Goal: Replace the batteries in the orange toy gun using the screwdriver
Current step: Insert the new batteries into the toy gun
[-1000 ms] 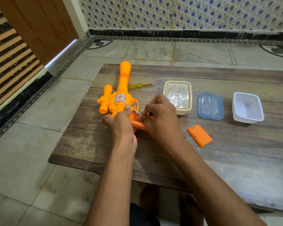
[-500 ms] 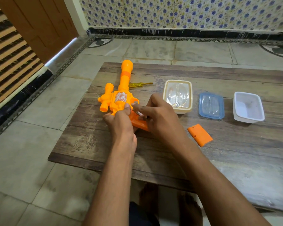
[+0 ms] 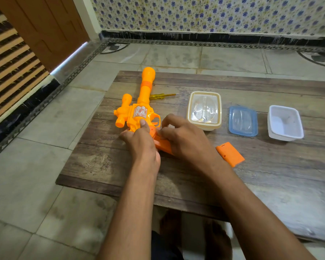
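Bare table (image 3: pixel 105 162) left of and nearer than the grip. Just right: orange cover (image 3: pixel 230 153). Beyond on the right, in a row: cream container (image 3: pixel 204 109), blue lid (image 3: pixel 243 121), white tub (image 3: pixel 285 122). Farther out: toy gun (image 3: pixel 139 113) barrel, screwdriver (image 3: pixel 162 95) beside it.

orange toy gun (image 3: pixel 139 113), blue lid (image 3: pixel 243 121), white tub (image 3: pixel 285 123)

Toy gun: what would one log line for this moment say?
toy gun flat on table | both hands at grip: left hand, right hand | battery cover off | screwdriver idle
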